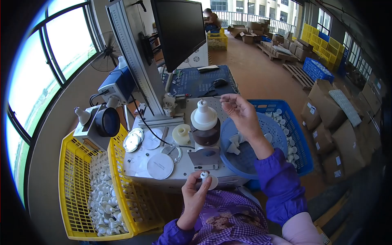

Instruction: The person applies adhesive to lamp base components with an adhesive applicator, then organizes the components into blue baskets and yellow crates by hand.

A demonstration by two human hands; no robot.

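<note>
Head view: a pale grey metal worktable [184, 168] stands between a yellow slatted plastic crate [65, 212], heaped with white funnel-shaped pieces, and a blue rectangular plastic basket [308, 161] of similar ones. A round blue plastic basin [228, 162] holds a few more. On a dark cylindrical stand [205, 137] sits a white, flared, stepped piece [203, 118]. Beside it, the right hand [244, 118] is raised, fingers bent; whether they pinch anything, I cannot tell. Nearer the body, the left hand [193, 200] grips a small white flared piece [204, 175] between thumb and fingers, its narrow end up. That piece looks light, stiff and smooth, perhaps slightly slippery; its narrow neck seems the best hold. Pale labels on the brown cardboard cartons [322, 100] and fine print on a flat white disc [160, 166] are too small to read.
</note>
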